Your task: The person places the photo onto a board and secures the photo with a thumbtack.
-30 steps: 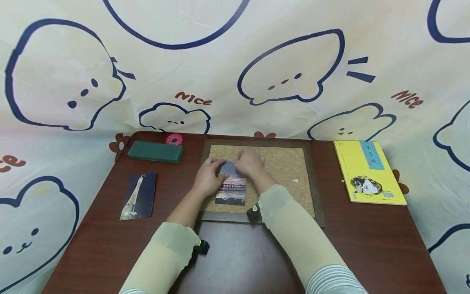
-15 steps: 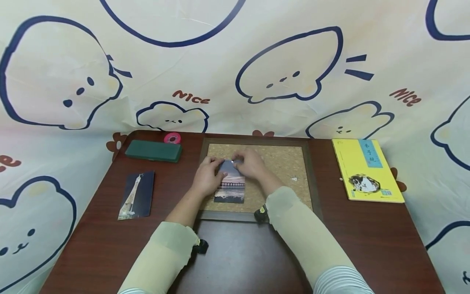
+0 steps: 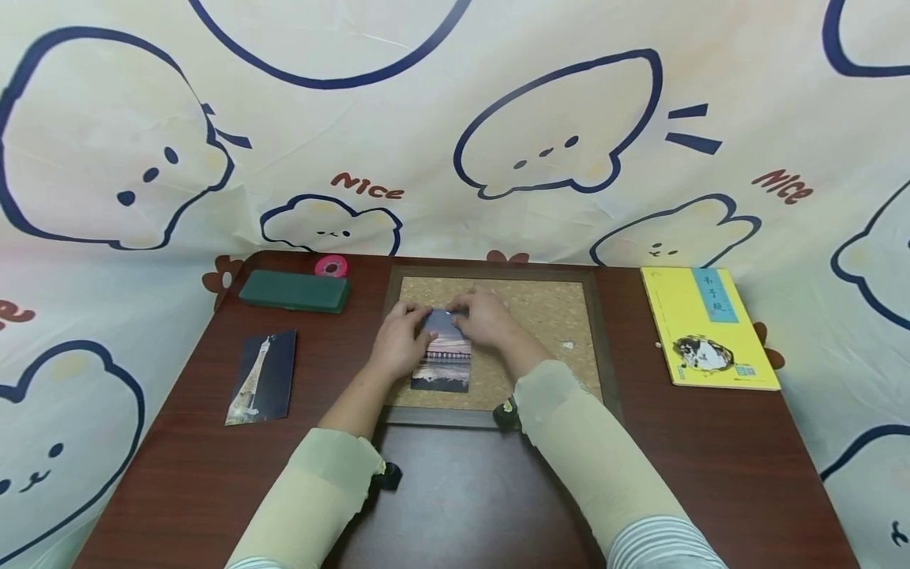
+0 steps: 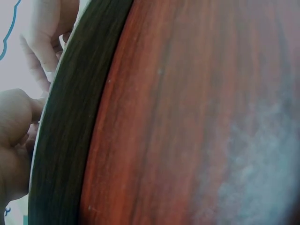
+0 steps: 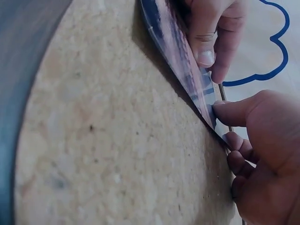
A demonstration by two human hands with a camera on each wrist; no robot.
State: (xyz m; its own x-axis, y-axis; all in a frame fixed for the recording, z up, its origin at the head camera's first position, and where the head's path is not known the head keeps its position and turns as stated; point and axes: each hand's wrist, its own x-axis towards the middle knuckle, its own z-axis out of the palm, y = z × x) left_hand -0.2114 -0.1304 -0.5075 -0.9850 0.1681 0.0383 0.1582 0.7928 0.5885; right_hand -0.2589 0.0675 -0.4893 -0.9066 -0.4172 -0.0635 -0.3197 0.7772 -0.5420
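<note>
Together, both hands (image 3: 400, 340) (image 3: 485, 318) on glossy oblong photo (image 3: 441, 367) over grainy cork (image 3: 536, 316).

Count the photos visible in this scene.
2: the landscape photo held at the corkboard, and the tower photo on the table to its left. Others could be hidden underneath.

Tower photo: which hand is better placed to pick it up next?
Left, most likely. The tower photo lies on the table left of the corkboard, nearer the left hand; the right hand is farther across, at the top edge of the pier photo.
</note>
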